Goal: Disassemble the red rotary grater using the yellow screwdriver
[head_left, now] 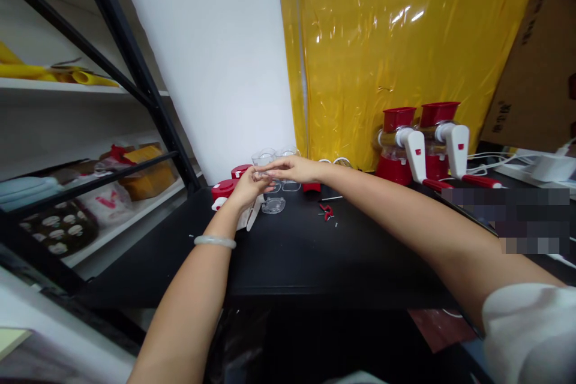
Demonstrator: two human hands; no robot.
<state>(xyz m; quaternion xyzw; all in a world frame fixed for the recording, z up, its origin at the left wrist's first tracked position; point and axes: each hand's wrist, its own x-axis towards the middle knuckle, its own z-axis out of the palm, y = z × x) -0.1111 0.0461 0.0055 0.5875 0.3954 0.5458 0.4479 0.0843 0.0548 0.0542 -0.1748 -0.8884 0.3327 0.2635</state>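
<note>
My left hand point(247, 187) and my right hand point(291, 167) meet at the back of the black table. Both have their fingers closed on a small clear plastic part point(260, 176), largely covered by the fingers. Just behind them stand clear plastic housings point(288, 153). Beneath my right hand lies a flat clear plastic piece point(273, 205). Red plastic bases point(224, 188) sit by my left hand, and white crank handles point(252, 214) are partly hidden behind its wrist. To the right of the hands are a red clamp-like piece point(327, 212), a thin screwdriver-like rod point(332, 198) and a red block point(311, 186).
Two red-and-white hand-crank drum graters point(396, 147) stand at the back right, beside white cables and a power strip point(551, 167). A yellow plastic curtain point(360, 60) and a white panel point(216, 60) rise behind the table point(306, 258). A black-framed shelf point(148, 102) borders the left.
</note>
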